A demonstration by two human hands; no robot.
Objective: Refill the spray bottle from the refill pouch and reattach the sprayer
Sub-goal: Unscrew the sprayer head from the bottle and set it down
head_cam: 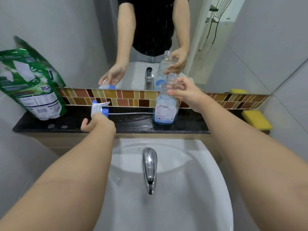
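1. The spray bottle (165, 105) stands upright on the black counter (66, 124), at the back, close to the coloured tiles (126, 97)
2. The bottle is see-through, its top is open with no cap on it, and there is only a little blue liquid at the bottom
3. The right hand (185, 93) holds the bottle up near its neck, and its grip is wrapped round the neck with curled fingers
4. The sprayer (100, 108) is white with a blue ring and a blue tip, and it is off the bottle, well to the left of it
5. The left hand (98, 122) holds the sprayer from below, and its grip is curled round the sprayer's lower part
6. A thin clear tube (130, 113) runs sideways from the sprayer toward the bottle, low over the counter
7. The green refill pouch (31, 84) stands at the far left of the counter and leans on the wall, and no hand touches it
8. A yellow sponge (256, 120) lies at the far right of the counter
9. A white sink (191, 180) with a shiny tap (149, 169) sits below the counter, between the two arms
10. The mirror (75, 47) above the tiles shows the hands, the bottle and the sprayer again
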